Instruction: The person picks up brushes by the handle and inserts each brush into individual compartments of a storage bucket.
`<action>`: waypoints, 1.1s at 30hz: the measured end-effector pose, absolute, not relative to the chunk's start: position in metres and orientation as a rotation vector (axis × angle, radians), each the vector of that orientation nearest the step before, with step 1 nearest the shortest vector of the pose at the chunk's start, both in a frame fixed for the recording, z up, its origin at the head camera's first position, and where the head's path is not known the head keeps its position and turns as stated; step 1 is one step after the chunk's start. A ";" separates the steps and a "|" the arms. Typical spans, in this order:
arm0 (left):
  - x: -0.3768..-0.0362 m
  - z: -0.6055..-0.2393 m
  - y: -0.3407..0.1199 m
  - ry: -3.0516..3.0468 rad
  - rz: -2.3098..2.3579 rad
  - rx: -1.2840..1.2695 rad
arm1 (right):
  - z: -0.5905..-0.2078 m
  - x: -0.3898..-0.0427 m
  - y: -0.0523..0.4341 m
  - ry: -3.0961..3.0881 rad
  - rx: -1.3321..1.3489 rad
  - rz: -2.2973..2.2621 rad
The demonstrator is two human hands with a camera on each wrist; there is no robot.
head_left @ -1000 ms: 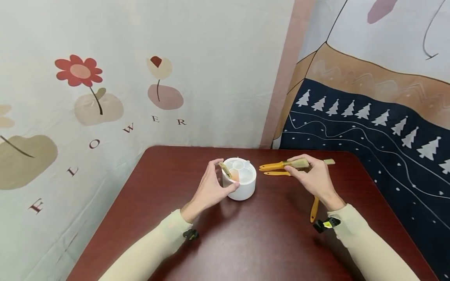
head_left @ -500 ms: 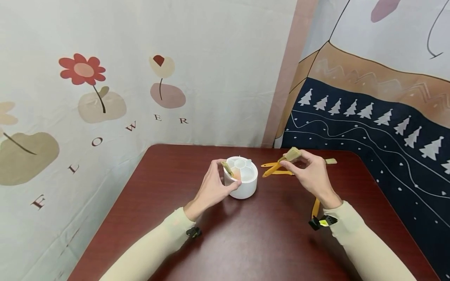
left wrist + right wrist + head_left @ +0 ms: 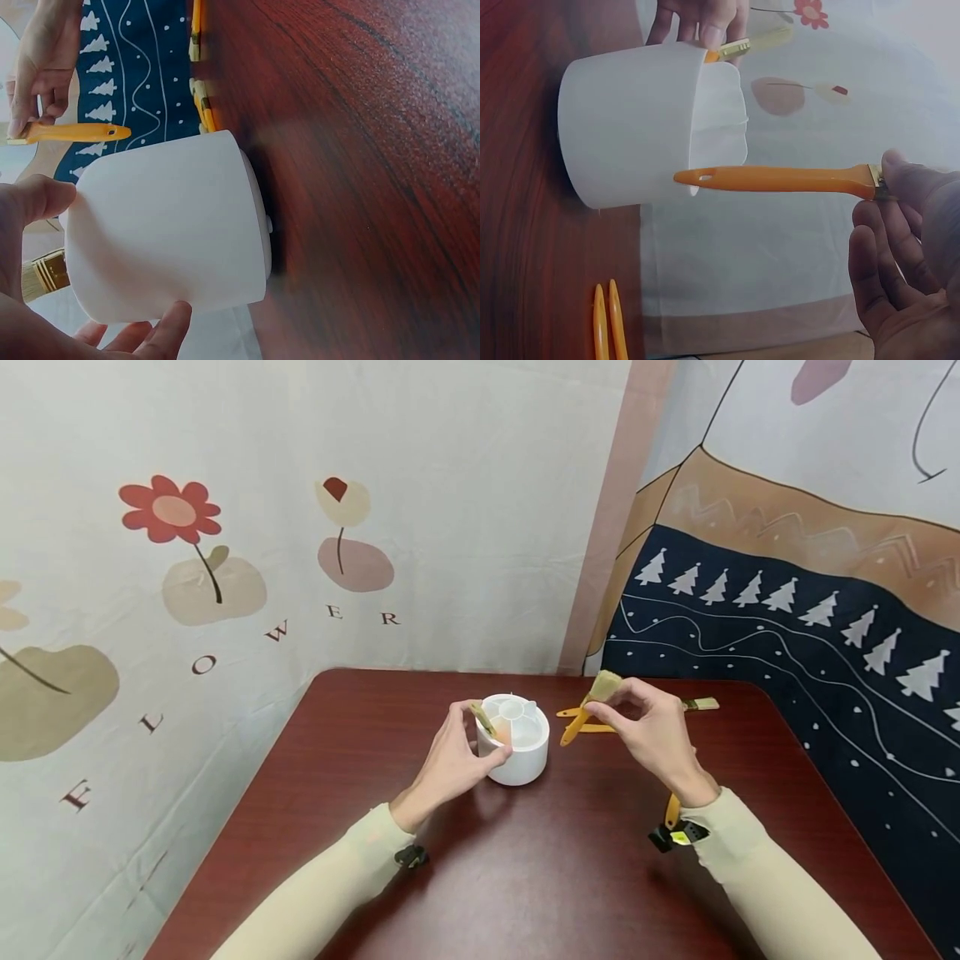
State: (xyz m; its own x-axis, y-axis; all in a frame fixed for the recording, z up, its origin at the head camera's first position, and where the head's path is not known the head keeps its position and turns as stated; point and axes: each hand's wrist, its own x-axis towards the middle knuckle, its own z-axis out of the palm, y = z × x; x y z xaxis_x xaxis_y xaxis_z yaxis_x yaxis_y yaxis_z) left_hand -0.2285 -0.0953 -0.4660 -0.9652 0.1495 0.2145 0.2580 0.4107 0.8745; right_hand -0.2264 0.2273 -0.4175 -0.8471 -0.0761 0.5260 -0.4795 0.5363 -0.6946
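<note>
Pinching a yellow-handled brush [image 3: 576, 725] by its metal band between thumb and fingers, the right hand [image 3: 658, 727] holds it bristles up, the handle slanting down near, but apart from, the white container [image 3: 525, 767]. The left hand [image 3: 456, 760] grips that container on the side toward the surface's [image 3: 525, 885] left edge; a second brush [image 3: 484, 720] leans inside, bristles up. Beyond the right hand, loose brushes [image 3: 600, 728] lie toward the far right corner.

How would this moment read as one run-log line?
left hand: grips holder; right hand: pinches brush, handle down, outside holder; in holder: second brush, bristles up; on table: loose brushes
</note>
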 end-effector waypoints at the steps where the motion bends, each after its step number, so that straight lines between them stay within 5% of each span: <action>1: -0.228 -0.466 -0.095 -2.551 -1.618 -0.371 | -0.417 -0.226 0.226 -2.341 0.458 1.244; 33: -0.234 -0.467 -0.103 -2.584 -1.584 -0.433 | -0.393 -0.222 0.193 -2.248 0.766 1.271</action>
State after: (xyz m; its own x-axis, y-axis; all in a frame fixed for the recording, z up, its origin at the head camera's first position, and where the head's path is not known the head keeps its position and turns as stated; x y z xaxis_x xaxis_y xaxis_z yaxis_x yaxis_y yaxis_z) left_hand -0.2337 -0.1027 -0.4667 -0.9568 0.1970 0.2137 0.2797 0.4253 0.8607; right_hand -0.2219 0.1929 -0.3928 -0.7478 -0.2468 0.6164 -0.6553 0.4234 -0.6255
